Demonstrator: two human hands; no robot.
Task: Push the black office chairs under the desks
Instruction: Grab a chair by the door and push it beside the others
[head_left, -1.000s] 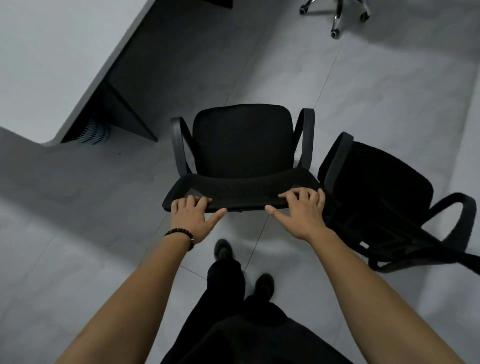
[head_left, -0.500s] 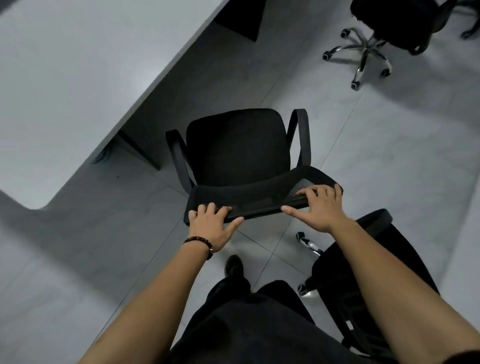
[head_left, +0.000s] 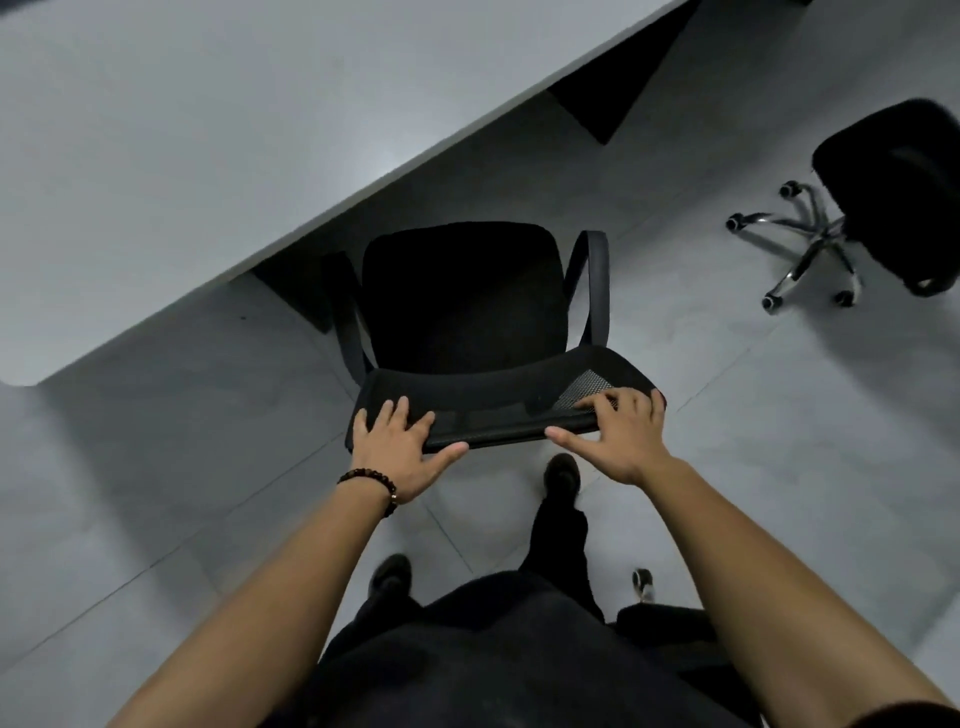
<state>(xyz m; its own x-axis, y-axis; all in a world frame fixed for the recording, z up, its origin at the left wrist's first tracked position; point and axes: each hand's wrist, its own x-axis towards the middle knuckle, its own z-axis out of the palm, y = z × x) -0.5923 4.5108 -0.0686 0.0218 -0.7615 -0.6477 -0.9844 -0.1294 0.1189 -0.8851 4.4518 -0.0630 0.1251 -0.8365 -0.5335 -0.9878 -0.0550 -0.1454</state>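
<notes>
Head view, both hands (head_left: 402, 451) (head_left: 621, 435) gripping chair backrest (head_left: 498, 410)

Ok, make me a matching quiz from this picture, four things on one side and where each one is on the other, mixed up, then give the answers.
Things:
1. beaded bracelet
2. chair being pushed
3. second chair
4. desk

Places:
A. upper left, over the chair's far corner
B. on the left wrist
C. under both hands, at its backrest top
D. far right, chrome wheeled base showing

Pairs: 1-B, 2-C, 3-D, 4-A
</notes>
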